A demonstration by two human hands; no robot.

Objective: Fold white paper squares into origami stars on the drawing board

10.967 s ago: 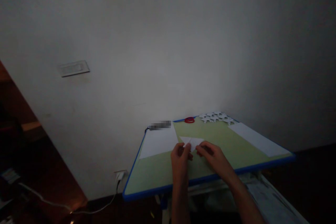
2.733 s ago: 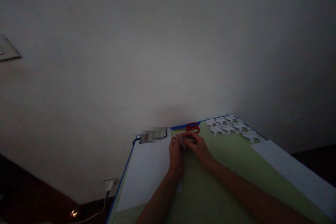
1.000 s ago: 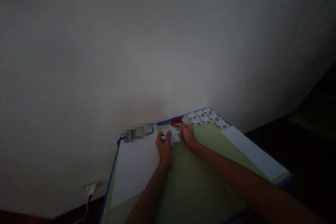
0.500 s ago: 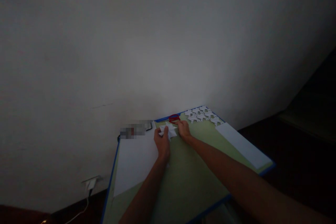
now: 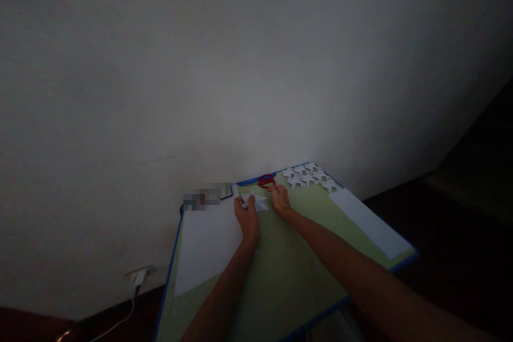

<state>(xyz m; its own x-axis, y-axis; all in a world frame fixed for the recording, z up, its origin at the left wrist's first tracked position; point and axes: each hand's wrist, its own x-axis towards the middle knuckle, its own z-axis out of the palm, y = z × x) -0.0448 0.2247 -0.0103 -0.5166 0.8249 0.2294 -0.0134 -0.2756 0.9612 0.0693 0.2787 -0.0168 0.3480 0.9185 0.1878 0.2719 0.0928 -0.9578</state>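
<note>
On the green table (image 5: 280,278) with a blue rim, my left hand (image 5: 247,216) pinches a folded white paper shape (image 5: 256,202) with several points, held low over the tabletop near the far edge. My right hand (image 5: 280,200) sits just right of the shape, fingers curled, fingertips close to a red pair of scissors (image 5: 266,180) by the wall. Whether the right hand touches the paper is unclear in the dim light.
Several folded white paper pieces (image 5: 308,176) lie in the far right corner. A white sheet (image 5: 204,243) covers the left side, a white paper strip (image 5: 368,222) lies on the right. A dark flat object (image 5: 206,196) lies at the far left corner. The wall stands directly behind.
The folded paper went from a flat triangle to a many-pointed shape and moved toward the far edge. In the last half second the shape shifted slightly left with my left hand.
</note>
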